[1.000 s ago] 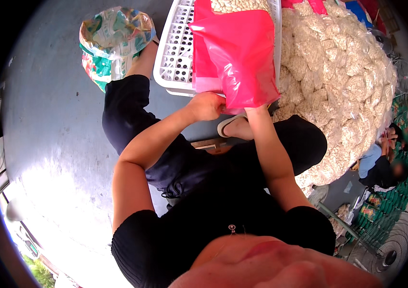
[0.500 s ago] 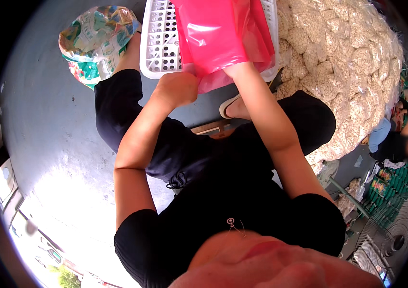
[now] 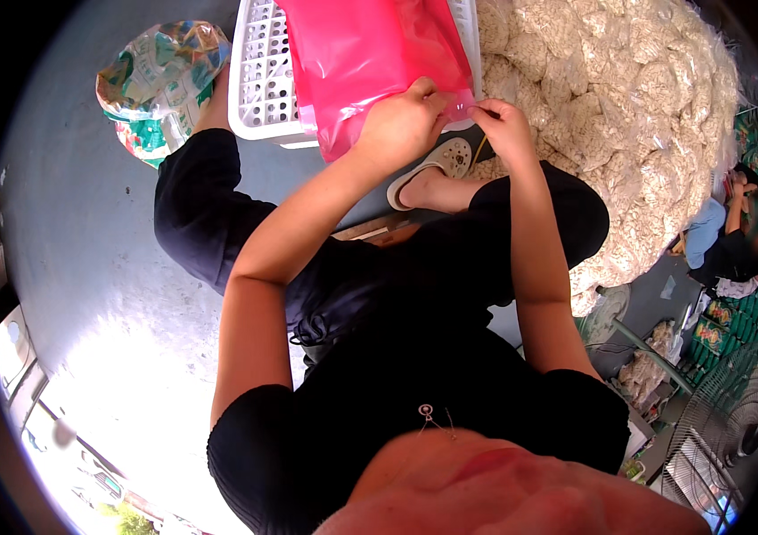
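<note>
Grasping the near edge of a pink plastic bag (image 3: 370, 53) with both hands: curling the left hand (image 3: 401, 129) over the film, back uppermost, and pinching the near right corner between thumb and fingertips of the right hand (image 3: 505, 134). Not revealing, behind the left knuckles, the exact fold or layer of film.

Lying just beyond the grip, on the side away from the body: draping across a white perforated crate (image 3: 258, 89) and drooping past its near rim. Stretching lengthwise away from the hands toward the top of the view, leaning slightly left with distance; running out of the picture there, so not showing full length. Slanting along the near edge, dipping closest to the body at the left corner and rising toward the pinched right one.

Sitting nearer to the bag's middle with the left hand, overlapping the pink film; reaching only the outermost tip with the right, standing mostly clear of the crate's right side. Leaving just a short, paler strip of film showing between the two sets of fingers.

Spreading to the right of the crate, a broad heap of clear filled bags (image 3: 610, 116); standing open to the left, a patterned sack (image 3: 165, 80). Showing below the hands, a pale clog (image 3: 454, 159).
</note>
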Motion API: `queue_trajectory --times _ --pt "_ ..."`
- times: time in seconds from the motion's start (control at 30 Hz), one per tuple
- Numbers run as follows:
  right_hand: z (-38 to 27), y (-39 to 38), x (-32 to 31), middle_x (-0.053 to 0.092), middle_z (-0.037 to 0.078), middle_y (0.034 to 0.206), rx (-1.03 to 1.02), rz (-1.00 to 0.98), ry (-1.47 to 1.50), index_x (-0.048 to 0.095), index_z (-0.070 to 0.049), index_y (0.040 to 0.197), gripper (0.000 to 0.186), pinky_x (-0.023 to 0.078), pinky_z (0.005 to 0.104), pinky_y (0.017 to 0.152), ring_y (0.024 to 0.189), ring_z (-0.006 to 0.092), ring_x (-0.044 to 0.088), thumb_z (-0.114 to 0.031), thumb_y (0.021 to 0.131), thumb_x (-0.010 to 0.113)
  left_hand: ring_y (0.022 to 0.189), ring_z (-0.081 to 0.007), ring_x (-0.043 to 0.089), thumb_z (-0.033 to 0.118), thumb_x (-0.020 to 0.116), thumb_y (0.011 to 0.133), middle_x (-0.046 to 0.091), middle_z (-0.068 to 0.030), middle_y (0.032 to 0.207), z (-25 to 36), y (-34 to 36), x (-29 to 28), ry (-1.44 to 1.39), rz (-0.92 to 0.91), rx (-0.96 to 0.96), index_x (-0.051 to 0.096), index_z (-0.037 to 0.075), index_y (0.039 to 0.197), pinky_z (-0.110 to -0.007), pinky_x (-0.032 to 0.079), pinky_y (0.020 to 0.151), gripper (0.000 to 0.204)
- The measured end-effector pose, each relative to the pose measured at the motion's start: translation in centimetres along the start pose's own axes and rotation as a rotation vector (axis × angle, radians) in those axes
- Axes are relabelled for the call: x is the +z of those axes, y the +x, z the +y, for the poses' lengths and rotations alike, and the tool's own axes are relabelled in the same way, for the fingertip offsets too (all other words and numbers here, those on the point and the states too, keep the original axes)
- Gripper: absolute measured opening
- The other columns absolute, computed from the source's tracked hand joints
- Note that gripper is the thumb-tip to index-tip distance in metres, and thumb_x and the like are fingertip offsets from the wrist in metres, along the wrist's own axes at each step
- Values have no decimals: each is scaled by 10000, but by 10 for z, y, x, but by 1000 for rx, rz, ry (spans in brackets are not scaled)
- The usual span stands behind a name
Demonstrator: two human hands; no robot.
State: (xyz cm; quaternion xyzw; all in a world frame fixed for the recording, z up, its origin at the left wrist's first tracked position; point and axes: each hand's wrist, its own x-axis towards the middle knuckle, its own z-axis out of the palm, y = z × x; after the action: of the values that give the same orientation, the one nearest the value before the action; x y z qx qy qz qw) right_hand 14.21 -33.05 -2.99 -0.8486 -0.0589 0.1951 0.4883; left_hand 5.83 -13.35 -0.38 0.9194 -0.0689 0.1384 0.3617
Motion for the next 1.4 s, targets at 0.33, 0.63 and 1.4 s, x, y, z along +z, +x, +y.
queue_trajectory --times 0.33,0.63,1.4 --pt "11 2 -21 683 77 749 -140 -78 -151 705 -5 916 217 479 276 646 664 130 599 -211 849 717 853 -261 650 81 700 812 706 -77 912 -1 17 59 -438 87 -218 732 111 899 -333 523 751 97" --pt "10 -1 -34 611 -23 759 -17 -182 29 676 14 912 178 414 214 629 699 54 511 -164 914 665 656 -286 680 197 543 941 684 -89 757 -106 -92 -162 496 508 -687 611 163 1009 -400 522 551 102" --pt "-64 57 2 708 82 1115 -1073 -68 -374 746 -78 1017 288 485 370 976 1189 271 591 -85 729 727 760 -321 672 -33 596 762 672 -149 846 -121 -52 -115 -1 35 -67 650 72 1004 -375 547 688 269"
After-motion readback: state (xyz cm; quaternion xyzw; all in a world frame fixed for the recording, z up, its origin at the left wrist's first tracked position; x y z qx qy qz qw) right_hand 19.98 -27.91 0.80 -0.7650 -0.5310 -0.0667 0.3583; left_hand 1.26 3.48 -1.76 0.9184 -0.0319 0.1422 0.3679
